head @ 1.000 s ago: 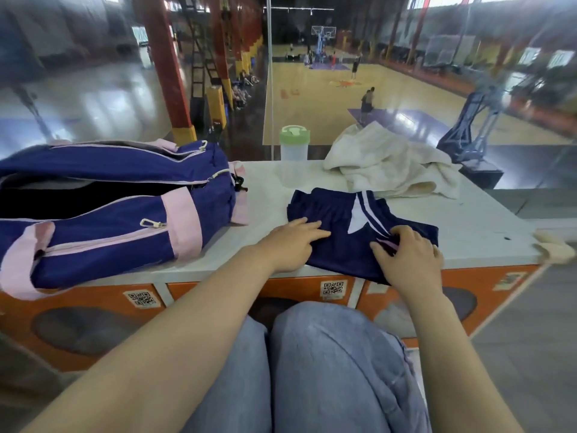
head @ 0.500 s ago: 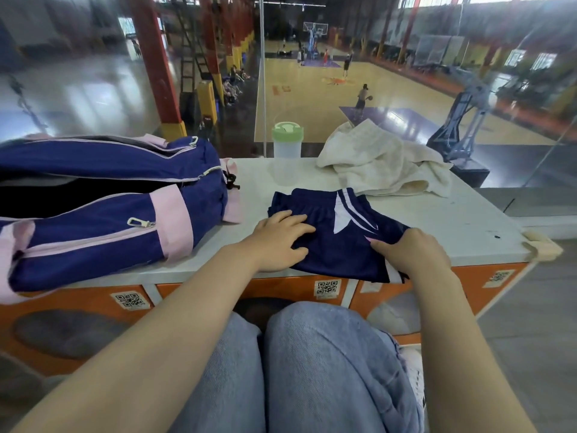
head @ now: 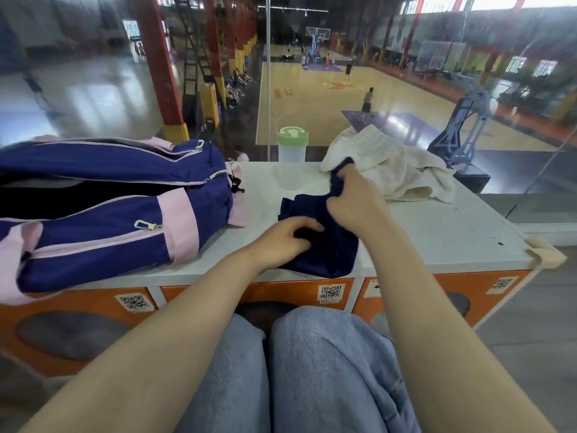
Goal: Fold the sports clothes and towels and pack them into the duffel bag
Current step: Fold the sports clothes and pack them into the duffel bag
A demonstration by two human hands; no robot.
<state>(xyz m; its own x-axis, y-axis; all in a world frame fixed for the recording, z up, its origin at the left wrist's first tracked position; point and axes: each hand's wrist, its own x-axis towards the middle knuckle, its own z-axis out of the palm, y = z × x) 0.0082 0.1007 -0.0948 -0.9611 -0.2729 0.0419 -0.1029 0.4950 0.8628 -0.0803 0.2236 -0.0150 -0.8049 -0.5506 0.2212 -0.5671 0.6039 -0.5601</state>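
Navy sports shorts lie half folded on the white counter top, near its front edge. My right hand grips a lifted edge of the shorts and holds it up over the rest of the fabric. My left hand presses down on the near left part of the shorts, fingers curled into the cloth. A blue and pink duffel bag lies on the left of the counter, its top zip open and its inside dark. A crumpled cream towel sits at the back right.
A clear bottle with a green lid stands at the back between bag and towel. A glass pane rises behind the counter, with a basketball court far below. The counter's front is orange with QR stickers. My knees in jeans are under the edge.
My right hand has lifted the right side of the shorts and carried it up and leftward, folding it over. My left hand stayed pressing the left part. The white stripes are now hidden.
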